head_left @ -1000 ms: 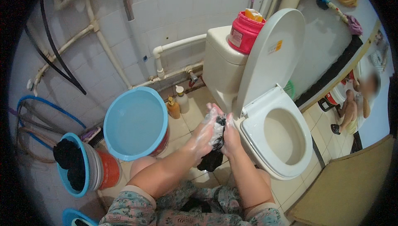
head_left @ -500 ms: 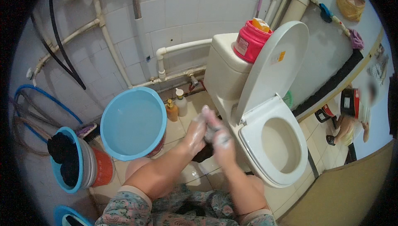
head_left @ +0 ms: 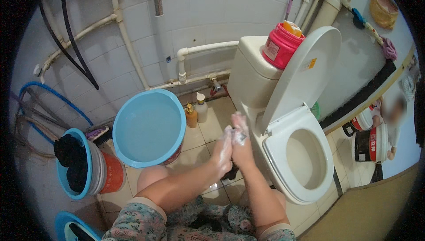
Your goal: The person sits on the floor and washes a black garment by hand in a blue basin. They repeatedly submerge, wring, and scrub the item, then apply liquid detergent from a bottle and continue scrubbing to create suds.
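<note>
In front of me my left hand (head_left: 224,149) and my right hand (head_left: 241,143) are pressed together, both coated in white lather. A bit of dark cloth shows between the fingers; most of it is hidden by the hands. More dark cloth (head_left: 229,174) shows below my wrists; whether it is the same piece I cannot tell. Left of the hands stands a wide light-blue basin (head_left: 150,126) of cloudy water. Behind them, an amber pump bottle (head_left: 191,116) and a white pump bottle (head_left: 201,109) stand on the tiles.
Close on the right is a white toilet (head_left: 305,161), lid raised, with a pink tub (head_left: 282,46) on its tank. A blue-rimmed bucket (head_left: 90,170) at left holds black cloth; another blue basin (head_left: 66,223) sits lower left. Beyond the doorway, a person (head_left: 394,126) is beside large buckets.
My hands have shifted slightly right while rubbing together. The whole view has moved a little. Beyond the doorway, the person has changed posture.
</note>
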Demonstrator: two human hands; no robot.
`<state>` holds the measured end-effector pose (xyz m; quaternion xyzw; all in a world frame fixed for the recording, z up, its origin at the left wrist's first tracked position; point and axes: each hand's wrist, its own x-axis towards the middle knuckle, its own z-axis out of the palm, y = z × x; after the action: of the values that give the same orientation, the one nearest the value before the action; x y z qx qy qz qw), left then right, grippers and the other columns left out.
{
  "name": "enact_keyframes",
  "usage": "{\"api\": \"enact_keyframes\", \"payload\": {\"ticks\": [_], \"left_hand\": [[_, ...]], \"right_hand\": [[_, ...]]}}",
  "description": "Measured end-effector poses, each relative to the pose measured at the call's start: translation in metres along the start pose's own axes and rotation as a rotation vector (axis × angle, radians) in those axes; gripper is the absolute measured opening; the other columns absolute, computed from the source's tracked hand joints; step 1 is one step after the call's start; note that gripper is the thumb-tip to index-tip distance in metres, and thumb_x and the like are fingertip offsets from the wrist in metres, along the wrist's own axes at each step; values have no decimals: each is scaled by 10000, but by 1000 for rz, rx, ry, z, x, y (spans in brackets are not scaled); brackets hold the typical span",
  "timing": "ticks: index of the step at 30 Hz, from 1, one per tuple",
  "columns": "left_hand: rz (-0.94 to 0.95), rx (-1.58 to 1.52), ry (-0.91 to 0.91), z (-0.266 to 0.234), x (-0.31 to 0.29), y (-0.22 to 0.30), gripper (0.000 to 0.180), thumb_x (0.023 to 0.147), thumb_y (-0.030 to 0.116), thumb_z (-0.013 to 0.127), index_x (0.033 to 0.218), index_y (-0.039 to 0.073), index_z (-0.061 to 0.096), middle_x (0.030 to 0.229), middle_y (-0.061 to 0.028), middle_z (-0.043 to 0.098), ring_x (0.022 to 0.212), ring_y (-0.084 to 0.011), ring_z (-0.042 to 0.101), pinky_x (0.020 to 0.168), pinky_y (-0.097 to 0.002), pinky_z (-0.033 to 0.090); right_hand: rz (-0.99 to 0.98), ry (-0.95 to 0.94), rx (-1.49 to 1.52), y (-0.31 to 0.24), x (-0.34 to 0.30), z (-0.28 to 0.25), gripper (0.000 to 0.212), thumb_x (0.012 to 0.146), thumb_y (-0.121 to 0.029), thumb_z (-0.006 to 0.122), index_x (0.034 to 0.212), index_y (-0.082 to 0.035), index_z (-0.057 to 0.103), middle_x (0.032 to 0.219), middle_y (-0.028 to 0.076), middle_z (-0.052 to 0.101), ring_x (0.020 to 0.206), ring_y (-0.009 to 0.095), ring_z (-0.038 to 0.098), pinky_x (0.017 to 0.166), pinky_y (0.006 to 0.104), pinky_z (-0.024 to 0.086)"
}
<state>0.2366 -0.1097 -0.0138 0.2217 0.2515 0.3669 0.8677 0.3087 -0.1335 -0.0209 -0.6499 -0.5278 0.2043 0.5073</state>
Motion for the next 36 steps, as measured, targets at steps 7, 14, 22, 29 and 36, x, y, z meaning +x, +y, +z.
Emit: {"api": "enact_keyframes", "payload": {"ticks": [7,14,22,29,36], "left_hand": [[35,-80,-95,-9,-3,2,459,920,348,407,1308,104,376,1247,-36,469,1125,-165,443,973,-305,320],[-134,218,24,19,-13,38,414,916,439,394,943,49,531,873,-54,591,764,-172,572,695,-314,476],[-96,340,-259,-5,4,60,242,904,292,497,906,61,571,847,-29,588,735,-115,549,659,-266,458],[-150,1025,-633,-19,13,92,279,838,283,604,926,18,586,841,-9,576,771,-76,496,687,-238,414],[37,425,-319,-14,10,75,331,909,368,470,897,60,588,834,-32,589,774,-93,538,707,-251,442]], "right_hand": [[-170,-74,31,-32,-28,15,459,897,-202,353,1341,-90,333,1447,129,180,1348,296,108,1081,417,73],[536,-11,1049,-4,-6,-18,485,949,-398,286,1256,-50,429,1278,100,453,1175,248,423,1004,362,307],[527,96,544,-12,-17,-18,379,930,-364,404,980,-17,550,874,63,573,808,185,519,755,325,417],[451,553,933,-39,-2,-49,297,927,-318,435,953,-30,503,858,72,552,764,185,552,711,341,472],[67,408,361,-47,-21,-38,201,853,-266,534,856,-67,554,800,61,560,738,183,565,683,343,473]]}}
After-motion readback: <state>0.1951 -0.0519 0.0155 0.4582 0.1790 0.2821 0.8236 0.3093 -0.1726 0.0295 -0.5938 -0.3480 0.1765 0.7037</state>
